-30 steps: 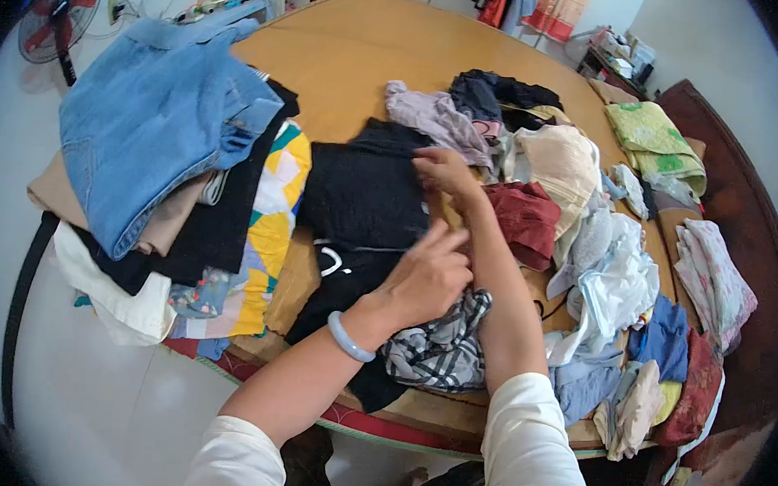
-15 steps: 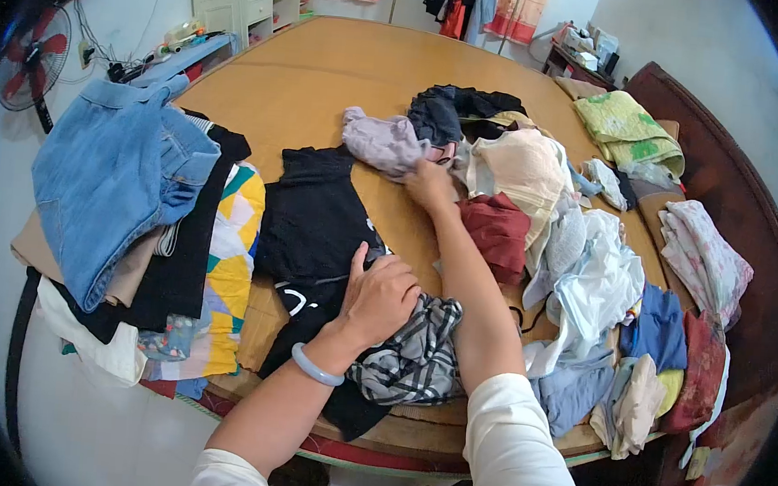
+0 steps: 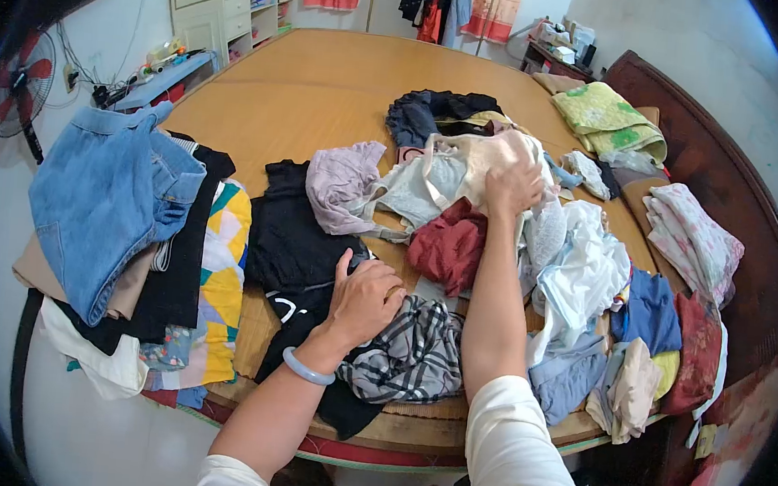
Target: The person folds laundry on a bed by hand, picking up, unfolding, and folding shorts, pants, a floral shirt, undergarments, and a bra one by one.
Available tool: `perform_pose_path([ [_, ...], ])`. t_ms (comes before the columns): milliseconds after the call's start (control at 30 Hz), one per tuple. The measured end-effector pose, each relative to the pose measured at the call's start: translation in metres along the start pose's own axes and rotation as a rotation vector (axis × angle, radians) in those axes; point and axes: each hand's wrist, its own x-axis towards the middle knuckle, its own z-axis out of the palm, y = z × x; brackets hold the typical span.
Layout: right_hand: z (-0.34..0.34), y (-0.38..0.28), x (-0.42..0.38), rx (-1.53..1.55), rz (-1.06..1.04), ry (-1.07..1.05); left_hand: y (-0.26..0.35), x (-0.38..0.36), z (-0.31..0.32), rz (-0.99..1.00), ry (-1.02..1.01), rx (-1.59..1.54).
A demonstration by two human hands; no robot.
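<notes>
I am seeing two hands working over one round wooden bench (image 3: 328, 83). My left hand (image 3: 365, 298) is lying flat, fingers together, pressing on one black garment (image 3: 293, 245) just beside one grey plaid piece (image 3: 412, 350). My right hand (image 3: 512, 184) is closing around one cream garment (image 3: 478, 154) atop the loose heap, above one dark red piece (image 3: 448, 243). One folded stack topped by blue denim (image 3: 105, 198) is sitting at the left edge. I cannot count the tangled heap; the fingertips of the right hand are sinking into cloth.
</notes>
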Motion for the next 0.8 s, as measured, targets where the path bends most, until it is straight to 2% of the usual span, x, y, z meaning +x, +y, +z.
perform_pose_path([
  [100, -0.006, 0.013, 0.000, -0.114, 0.042, -0.384, 0.000, 0.000, 0.002, 0.003, 0.010, 0.001],
  [133, -0.008, 0.010, 0.002, -0.066, 0.027, -0.420, 0.000, 0.000, 0.003, 0.003, 0.008, 0.009],
  [300, -0.034, -0.041, -0.013, 0.297, -0.302, -0.391, 0.000, 0.004, 0.004, 0.011, -0.042, 0.106],
  [367, -0.049, -0.075, -0.030, 0.595, -0.546, -0.145, -0.004, 0.003, 0.008, 0.047, -0.002, 0.136],
  [400, -0.066, -0.093, -0.036, 0.636, -0.638, -0.124, 0.000, 0.004, 0.003, 0.004, -0.067, 0.146],
  [433, -0.082, -0.110, -0.043, 0.676, -0.730, -0.104, -0.001, 0.005, 0.008, 0.005, 0.049, 0.125],
  [500, -0.093, -0.131, -0.060, 0.935, -0.889, -0.459, -0.003, 0.004, 0.007, -0.061, -0.023, 0.226],
  [567, -0.125, -0.139, -0.071, 0.769, -1.084, -1.186, -0.015, 0.001, 0.020, -0.026, 0.080, 0.317],
  [600, -0.136, -0.141, -0.084, 0.858, -1.169, -1.368, -0.018, 0.001, 0.026, -0.007, 0.132, 0.361],
  [633, -0.149, -0.142, -0.089, 0.948, -1.247, -1.553, -0.016, 0.002, 0.024, -0.069, 0.053, 0.224],
  [700, -0.168, -0.142, -0.072, 1.084, -1.233, -1.333, -0.014, 0.005, 0.015, -0.193, -0.104, -0.041],
  [733, -0.173, -0.140, -0.062, 1.148, -1.227, -1.228, -0.008, 0.004, 0.011, -0.092, 0.011, 0.137],
  [800, -0.128, -0.127, -0.034, 1.118, -0.707, -0.928, -0.006, 0.005, 0.008, -0.082, 0.023, 0.169],
])
